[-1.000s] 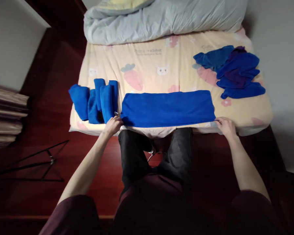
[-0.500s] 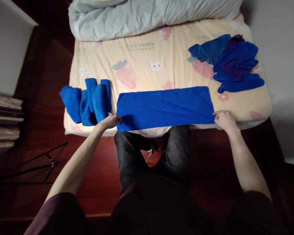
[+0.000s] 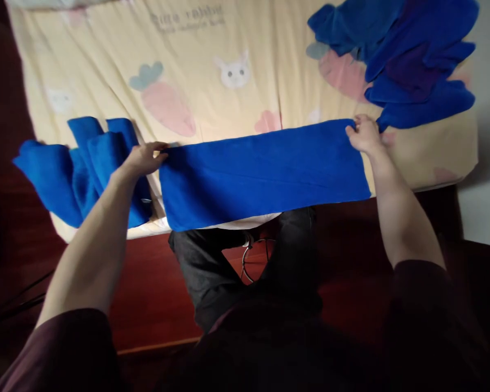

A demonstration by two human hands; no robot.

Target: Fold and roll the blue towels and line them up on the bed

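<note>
A blue cloth lies as a long flat rectangle along the bed's front edge. My left hand is at its far left corner, thumb and fingers pinched on the edge. At the far right corner, my right hand has its fingers closed on the cloth. Several folded blue cloths stand bunched together to the left, partly behind my left forearm. A loose heap of blue and purple cloths lies at the far right, just beyond my right hand.
The bed has a pale yellow sheet printed with carrots and rabbit faces. Below its front edge are my legs in dark trousers and a reddish floor. A pale wall stands at the right.
Both hands have moved from the cloth's near corners to its far corners. The view has moved closer to the bed, and the grey quilt at the back is mostly out of frame.
</note>
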